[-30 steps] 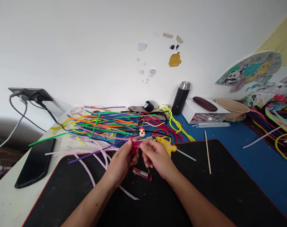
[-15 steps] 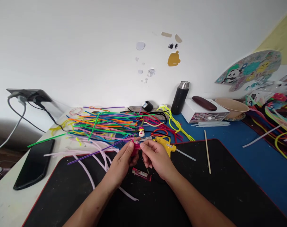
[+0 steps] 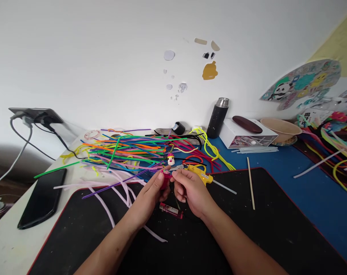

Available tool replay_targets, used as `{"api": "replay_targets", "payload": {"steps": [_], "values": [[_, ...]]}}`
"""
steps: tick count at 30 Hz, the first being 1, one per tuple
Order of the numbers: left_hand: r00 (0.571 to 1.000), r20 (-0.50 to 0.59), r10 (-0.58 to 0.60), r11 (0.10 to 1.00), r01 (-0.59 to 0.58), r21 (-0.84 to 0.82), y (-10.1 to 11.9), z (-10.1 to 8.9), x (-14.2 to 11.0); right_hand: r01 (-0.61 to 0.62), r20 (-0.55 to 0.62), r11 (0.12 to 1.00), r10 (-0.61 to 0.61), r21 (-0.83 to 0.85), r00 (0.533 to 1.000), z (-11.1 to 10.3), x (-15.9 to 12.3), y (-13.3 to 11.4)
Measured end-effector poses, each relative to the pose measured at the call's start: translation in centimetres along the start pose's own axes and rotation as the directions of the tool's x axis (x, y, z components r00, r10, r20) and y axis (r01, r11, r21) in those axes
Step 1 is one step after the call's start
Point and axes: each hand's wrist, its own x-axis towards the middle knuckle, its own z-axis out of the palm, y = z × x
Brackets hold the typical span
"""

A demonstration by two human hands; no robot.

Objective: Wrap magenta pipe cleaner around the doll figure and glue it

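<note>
My left hand (image 3: 149, 193) is closed around a small magenta craft piece (image 3: 165, 182) that looks wound from pipe cleaner, with pale bits showing at its top. The thumb lies along its upper edge. My right hand (image 3: 192, 189) pinches at the right edge of this piece with thumb and forefinger, its other fingers curled below. Just beyond the hands sits a small white-faced figure (image 3: 170, 160) with a red and yellow hat. A yellow glue gun (image 3: 202, 175) with a clear glue stick lies behind my right hand. Under the hands lies a small red-and-clear packet or tube (image 3: 171, 210).
Many coloured pipe cleaners (image 3: 130, 149) spread behind the hands; lilac ones (image 3: 106, 208) reach onto the black mat (image 3: 247, 236). A wooden stick (image 3: 250, 183) lies right. Behind stand a black flask (image 3: 217, 119), white box (image 3: 230, 131) and bowl (image 3: 280, 131). A phone (image 3: 43, 198) lies left.
The magenta piece has turned slightly in my left hand. My right fingertips have shifted a little at its edge, and the strand between them no longer shows clearly.
</note>
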Motion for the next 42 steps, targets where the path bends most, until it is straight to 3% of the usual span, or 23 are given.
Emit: {"api": "replay_targets", "payload": {"steps": [10, 16, 42], "values": [[0.998, 0.058, 0.015, 1.000, -0.014, -0.014, -0.84, -0.77, -0.21, -0.100, 0.028, 0.983, 0.096, 0.157, 0.995, -0.13, 0.04, -0.17], [0.999, 0.038, 0.016, 1.000, -0.015, -0.026, -0.44, -0.51, -0.19, -0.108, 0.045, 0.974, 0.101, 0.198, 0.994, -0.02, 0.01, -0.11], [0.999, -0.020, 0.043, 0.996, -0.041, 0.078, 0.01, -0.32, -0.09, -0.130, 0.072, 0.975, 0.119, 0.179, 0.990, 0.10, -0.19, -0.04]]}}
